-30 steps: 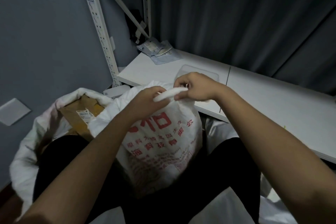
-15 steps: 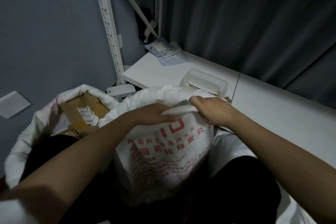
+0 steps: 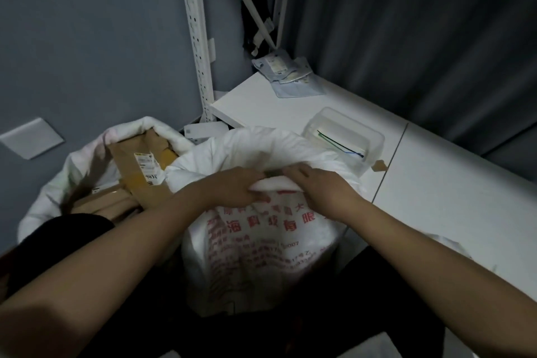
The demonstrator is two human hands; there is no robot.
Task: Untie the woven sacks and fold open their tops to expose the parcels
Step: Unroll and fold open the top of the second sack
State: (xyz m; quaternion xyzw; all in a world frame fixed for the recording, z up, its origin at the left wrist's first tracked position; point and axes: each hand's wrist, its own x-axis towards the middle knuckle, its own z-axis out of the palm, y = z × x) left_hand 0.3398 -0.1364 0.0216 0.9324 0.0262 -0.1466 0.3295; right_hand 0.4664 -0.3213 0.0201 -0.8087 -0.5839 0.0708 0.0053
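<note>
Sack [image 3: 261, 241] top rolled outward — left hand [image 3: 232, 189] and right hand [image 3: 322, 189] each keep a grip on its rim.

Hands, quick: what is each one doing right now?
Left hand: grips the rolled rim of the printed sack.
Right hand: grips the same rim.

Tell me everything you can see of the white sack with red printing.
The white sack with red printing looks like woven plastic and stands upright, bulging, between the forearms. Red characters cover its near side. Its top is gathered into a rolled rim; the left hand and right hand both grip that rim. Its contents are hidden.
</note>
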